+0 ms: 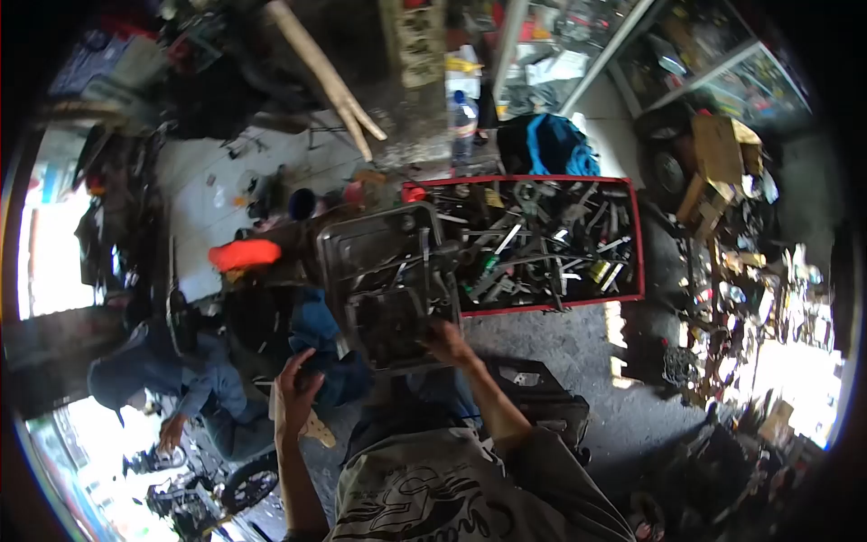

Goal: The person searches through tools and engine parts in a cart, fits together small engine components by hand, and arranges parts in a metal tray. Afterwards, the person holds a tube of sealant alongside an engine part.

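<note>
My left hand is raised left of the tray, near blue cloth. Its fingers are apart and nothing shows in them. My right hand is over the near right corner of a dark, worn metal tray, with its fingers curled together. What those fingers hold, if anything, is too dark and blurred to make out. Inside the tray sit a dark blocky part and a few long metal tools, their kinds unclear.
A red-rimmed toolbox full of wrenches and other hand tools adjoins the tray's right side. Beyond it are a blue bag and a plastic bottle. A person in blue crouches at left, near a wheel. A black case lies at right.
</note>
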`<control>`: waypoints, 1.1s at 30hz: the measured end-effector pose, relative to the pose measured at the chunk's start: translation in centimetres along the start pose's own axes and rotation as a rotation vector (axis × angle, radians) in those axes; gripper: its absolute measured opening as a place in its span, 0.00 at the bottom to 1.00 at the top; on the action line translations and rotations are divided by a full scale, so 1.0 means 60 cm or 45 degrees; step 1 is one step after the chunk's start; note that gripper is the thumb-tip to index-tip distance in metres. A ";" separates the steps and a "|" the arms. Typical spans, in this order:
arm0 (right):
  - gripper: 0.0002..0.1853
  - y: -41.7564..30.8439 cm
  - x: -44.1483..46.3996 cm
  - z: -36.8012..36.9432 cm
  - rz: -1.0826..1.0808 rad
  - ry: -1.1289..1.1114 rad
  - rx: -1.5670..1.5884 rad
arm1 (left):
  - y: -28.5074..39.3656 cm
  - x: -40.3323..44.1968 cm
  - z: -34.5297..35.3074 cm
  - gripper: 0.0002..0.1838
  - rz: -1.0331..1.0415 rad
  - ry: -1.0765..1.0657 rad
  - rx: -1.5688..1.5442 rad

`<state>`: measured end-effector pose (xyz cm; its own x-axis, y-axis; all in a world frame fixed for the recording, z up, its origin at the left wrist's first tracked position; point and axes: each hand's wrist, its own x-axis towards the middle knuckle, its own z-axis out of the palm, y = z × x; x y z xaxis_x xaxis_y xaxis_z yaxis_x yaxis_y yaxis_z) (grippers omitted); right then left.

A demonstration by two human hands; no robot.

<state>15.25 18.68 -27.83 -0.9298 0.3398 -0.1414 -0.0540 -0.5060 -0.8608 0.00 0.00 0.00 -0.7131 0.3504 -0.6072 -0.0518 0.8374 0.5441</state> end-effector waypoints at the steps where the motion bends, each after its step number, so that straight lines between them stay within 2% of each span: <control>1: 0.21 -0.068 0.008 0.022 0.121 0.009 -0.350 | -0.006 0.020 0.013 0.29 0.159 -0.031 -0.005; 2: 0.20 -0.094 0.017 0.036 0.254 0.016 -0.695 | -0.015 0.040 0.026 0.30 0.316 -0.058 -0.016; 3: 0.20 -0.093 0.024 0.033 0.209 0.025 -0.648 | 0.005 0.039 0.053 0.30 0.336 -0.037 0.043; 5: 0.18 -0.084 0.021 0.033 0.186 0.058 -0.654 | -0.017 0.072 0.112 0.30 0.558 -0.028 0.147; 6: 0.18 -0.079 0.017 0.034 0.184 0.084 -0.666 | -0.041 0.092 0.138 0.33 0.590 -0.066 0.207; 7: 0.18 -0.074 0.014 0.042 0.074 0.149 -0.686 | -0.040 0.096 0.148 0.33 0.605 -0.082 0.213; 9: 0.17 -0.072 0.016 0.046 -0.032 0.237 -0.712 | -0.039 0.102 0.171 0.36 0.462 -0.127 0.272; 11: 0.19 -0.076 0.013 0.051 0.169 0.162 -0.761 | -0.042 0.109 0.181 0.37 0.427 -0.171 0.249; 13: 0.20 -0.064 0.007 0.060 0.116 0.260 -0.813 | -0.051 0.114 0.186 0.36 0.400 -0.197 0.112; 14: 0.21 -0.060 0.006 0.063 0.118 0.292 -0.816 | -0.059 0.121 0.189 0.37 0.520 -0.139 0.257; 18: 0.23 -0.087 -0.003 0.068 0.069 0.344 -0.840 | -0.071 0.132 0.182 0.36 0.581 -0.169 0.320; 20: 0.23 -0.091 -0.014 0.069 0.032 0.370 -0.814 | -0.055 0.120 0.176 0.36 0.476 -0.260 0.097; 24: 0.22 -0.101 -0.048 0.064 0.199 0.400 -0.873 | -0.066 0.114 0.169 0.35 0.470 -0.292 0.030; 25: 0.22 -0.105 -0.063 0.061 0.260 0.413 -0.868 | -0.068 0.109 0.165 0.35 0.579 -0.235 0.121; 26: 0.20 -0.109 -0.078 0.058 0.158 0.490 -0.880 | -0.070 0.102 0.164 0.36 0.685 -0.172 0.207; 27: 0.20 -0.117 -0.091 0.052 0.162 0.491 -0.895 | -0.078 0.098 0.165 0.36 0.687 -0.176 0.191; 29: 0.18 -0.142 -0.123 0.042 0.052 0.684 -0.898 | -0.102 0.080 0.162 0.36 0.735 -0.094 0.199; 31: 0.15 -0.149 -0.145 0.017 -0.033 0.817 -0.971 | -0.099 0.039 0.152 0.34 0.649 -0.078 0.144; 32: 0.14 -0.164 -0.156 0.002 0.148 0.807 -0.870 | -0.103 0.021 0.144 0.33 0.615 -0.088 0.061; 33: 0.14 -0.172 -0.159 -0.008 0.013 0.895 -0.636 | -0.108 0.009 0.138 0.32 0.589 -0.093 -0.025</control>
<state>24.87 21.04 -17.81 -0.4793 0.8324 -0.2781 0.2727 -0.1599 -0.9487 5.70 -1.79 -8.66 -0.6135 0.7144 -0.3366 0.2466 0.5782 0.7778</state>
